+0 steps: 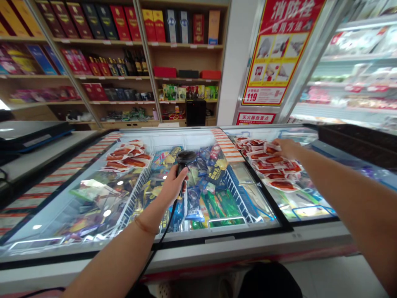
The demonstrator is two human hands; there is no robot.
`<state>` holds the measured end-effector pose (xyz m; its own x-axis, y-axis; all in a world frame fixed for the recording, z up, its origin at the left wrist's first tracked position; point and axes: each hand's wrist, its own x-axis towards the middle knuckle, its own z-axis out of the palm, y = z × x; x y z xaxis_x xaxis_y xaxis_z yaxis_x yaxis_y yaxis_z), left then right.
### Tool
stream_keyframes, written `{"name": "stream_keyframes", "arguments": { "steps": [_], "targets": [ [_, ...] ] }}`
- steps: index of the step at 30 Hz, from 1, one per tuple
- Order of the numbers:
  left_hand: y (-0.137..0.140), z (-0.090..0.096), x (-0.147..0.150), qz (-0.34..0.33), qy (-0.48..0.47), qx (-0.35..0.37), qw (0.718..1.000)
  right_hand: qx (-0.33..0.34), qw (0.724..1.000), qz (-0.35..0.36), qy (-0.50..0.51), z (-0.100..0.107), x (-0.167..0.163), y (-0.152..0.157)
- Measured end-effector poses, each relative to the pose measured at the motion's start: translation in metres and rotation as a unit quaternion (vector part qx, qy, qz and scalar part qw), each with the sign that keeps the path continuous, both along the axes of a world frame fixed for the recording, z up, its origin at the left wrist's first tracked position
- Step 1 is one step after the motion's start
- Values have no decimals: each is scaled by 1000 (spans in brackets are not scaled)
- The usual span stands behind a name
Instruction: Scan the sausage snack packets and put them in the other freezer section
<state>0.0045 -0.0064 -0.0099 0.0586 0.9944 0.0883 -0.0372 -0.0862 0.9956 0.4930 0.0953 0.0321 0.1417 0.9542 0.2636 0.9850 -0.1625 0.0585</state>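
My left hand point(174, 182) is wrapped round the handle of a black barcode scanner point(186, 156), held above the middle of the chest freezer's glass lid point(198, 140). A black cord runs down from the scanner along my forearm. At the right, my right hand point(287, 148) reaches to the far edge of a pile of packaged sausages point(273, 165) on the glass. Its fingertips are bent onto one pack, and whether they grip it is hard to make out. Another group of sausage packs point(127, 156) lies on the glass at the left.
Beneath the glass are white wire baskets point(237, 190) with colourful frozen packets. Shelves of boxed goods point(149, 74) stand behind the freezer. A red fire-hydrant poster point(273, 49) hangs on the pillar, beside a lit display fridge point(356, 78). A dark device point(31, 134) sits at the left.
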Motion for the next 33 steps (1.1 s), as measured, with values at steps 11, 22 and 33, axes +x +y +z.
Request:
{"name": "stream_keyframes", "arguments": {
  "steps": [11,22,33],
  "targets": [
    [-2,6,1,9,-14,1,1000,165,958,194,133,5,-89,5],
    [2,6,-10,46,-11,7,999,179,851,253,423,-81,-290,25],
    [1,6,-9,20,-7,1,1000,228,819,284,444,-77,-280,20]
  ]
}}
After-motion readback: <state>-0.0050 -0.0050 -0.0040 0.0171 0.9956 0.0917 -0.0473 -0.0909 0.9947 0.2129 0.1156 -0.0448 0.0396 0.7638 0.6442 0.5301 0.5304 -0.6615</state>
